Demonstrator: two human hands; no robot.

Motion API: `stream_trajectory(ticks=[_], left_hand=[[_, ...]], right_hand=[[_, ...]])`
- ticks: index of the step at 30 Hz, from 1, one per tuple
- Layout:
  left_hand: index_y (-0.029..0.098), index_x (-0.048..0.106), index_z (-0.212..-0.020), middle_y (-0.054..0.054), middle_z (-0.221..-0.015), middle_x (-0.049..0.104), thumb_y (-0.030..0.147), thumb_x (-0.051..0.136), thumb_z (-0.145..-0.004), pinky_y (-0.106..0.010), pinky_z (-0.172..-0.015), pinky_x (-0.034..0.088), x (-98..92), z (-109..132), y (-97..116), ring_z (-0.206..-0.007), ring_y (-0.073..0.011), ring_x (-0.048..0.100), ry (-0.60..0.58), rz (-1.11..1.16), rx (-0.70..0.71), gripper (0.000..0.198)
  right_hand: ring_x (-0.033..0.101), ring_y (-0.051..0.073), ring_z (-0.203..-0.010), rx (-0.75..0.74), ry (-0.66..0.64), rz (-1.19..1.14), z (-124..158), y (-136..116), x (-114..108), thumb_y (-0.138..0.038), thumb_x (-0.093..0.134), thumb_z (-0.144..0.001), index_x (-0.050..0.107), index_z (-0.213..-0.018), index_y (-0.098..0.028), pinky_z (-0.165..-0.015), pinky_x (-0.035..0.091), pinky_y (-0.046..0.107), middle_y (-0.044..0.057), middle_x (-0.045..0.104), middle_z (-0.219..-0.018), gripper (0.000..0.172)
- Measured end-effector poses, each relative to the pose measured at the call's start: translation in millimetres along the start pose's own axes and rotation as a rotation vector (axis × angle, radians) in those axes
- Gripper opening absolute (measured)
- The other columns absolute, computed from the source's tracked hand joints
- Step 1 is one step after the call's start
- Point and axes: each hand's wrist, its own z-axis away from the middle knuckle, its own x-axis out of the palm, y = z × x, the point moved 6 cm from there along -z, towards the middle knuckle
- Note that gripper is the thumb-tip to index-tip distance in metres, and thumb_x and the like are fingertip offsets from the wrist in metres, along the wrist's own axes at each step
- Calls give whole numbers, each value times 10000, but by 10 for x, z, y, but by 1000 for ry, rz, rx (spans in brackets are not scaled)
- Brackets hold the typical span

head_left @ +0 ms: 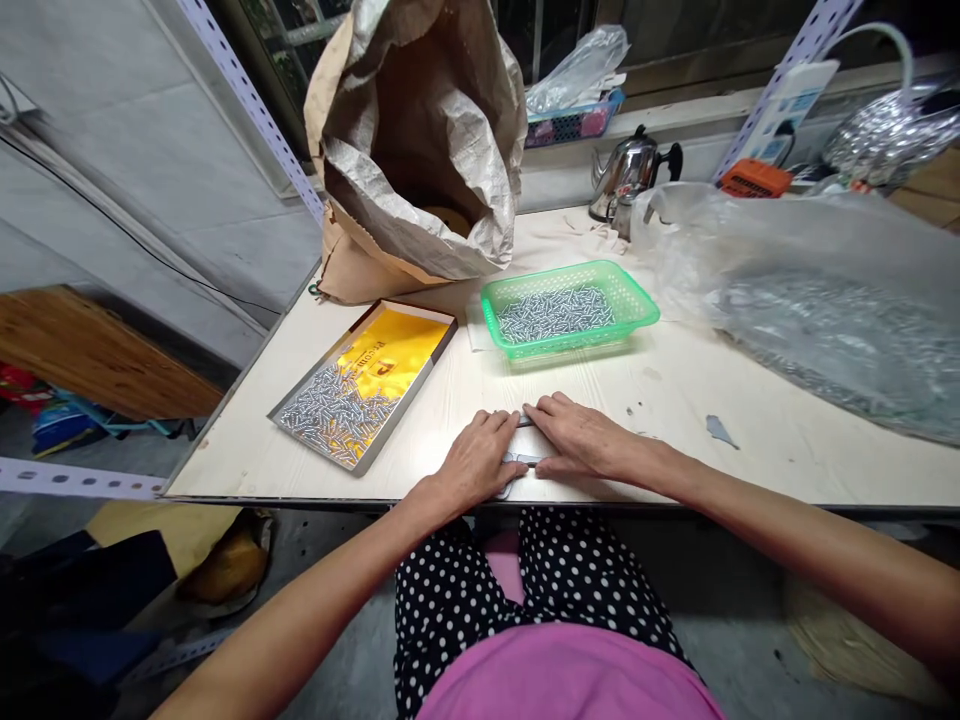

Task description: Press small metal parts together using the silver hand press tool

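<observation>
Near the front edge of the table, my left hand (480,455) is closed around one end of a grey metal piece (523,460). My right hand (577,437) pinches the other end, fingertips on the far side and thumb on the near side. Most of the piece is hidden under my fingers, so its exact kind does not show. To the left lies a shallow tray (409,408) with a yellow bottom and many small silver metal pins (330,410). Beyond my hands stands a green plastic basket (570,345) filled with similar pins (559,313).
A large open paper sack (420,240) stands at the back left. On the right a clear plastic bag (847,330) holds many parts. Farther back are a metal kettle (626,175) and an orange object (756,178). A small grey scrap (721,431) lies right of my hands.
</observation>
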Motion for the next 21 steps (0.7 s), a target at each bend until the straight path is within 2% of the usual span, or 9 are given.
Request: stream_trajectory(ticks=[2,4,6,9,14,18,21], left_hand=[[102,417,-1346,-145,-1254,555,389,669,-818,-408,-961,430,-3,-37,12,-1118,-287,486,-24,-51,-16,651],[94,405,-1354,-151,-1234,555,428,672,-808,-410,-920,444,-5,-70,34,-1104,-298,484,-53,-92,-21,693],[95,430,-1328,-151,-1200,559,439,649,-825,-411,-869,456,-5,-97,56,-1090,-304,483,-71,-115,-5,648],[119,518,-1226,-136,-1135,570,419,597,-868,-408,-815,457,3,-108,67,-1068,-300,488,-69,-126,26,473],[168,610,-1047,-89,-1035,599,384,578,-897,-386,-786,438,41,-69,67,-1034,-278,507,-39,-104,10,264],[179,635,-937,-77,-983,616,365,574,-906,-377,-776,435,48,-58,86,-1022,-270,517,-38,-69,-11,198],[180,648,-924,-74,-976,623,369,599,-889,-362,-765,445,32,-73,75,-1012,-267,524,-60,-56,-9,199]], right_hand=[[499,304,-1029,27,-38,16,6,26,11,-433,815,-641,497,-1258,-70,-845,466,407,168,554,-1128,783],[507,317,-1019,68,-77,44,14,34,17,-459,818,-624,523,-1226,-84,-831,474,423,173,563,-1117,768],[522,313,-989,99,-102,67,23,7,12,-434,784,-679,570,-1145,-102,-800,482,417,164,581,-1063,611],[540,286,-951,96,-79,95,39,-89,-15,-311,709,-776,606,-1033,-127,-774,478,384,143,598,-993,332],[570,238,-863,106,-27,104,102,-179,84,-217,601,-868,611,-922,-142,-719,458,333,109,615,-906,93],[580,204,-789,95,7,65,145,-206,185,-256,530,-937,608,-868,-145,-695,435,310,86,617,-845,152],[577,200,-789,102,-5,47,140,-164,139,-278,541,-933,621,-868,-138,-704,440,307,83,613,-836,174]])
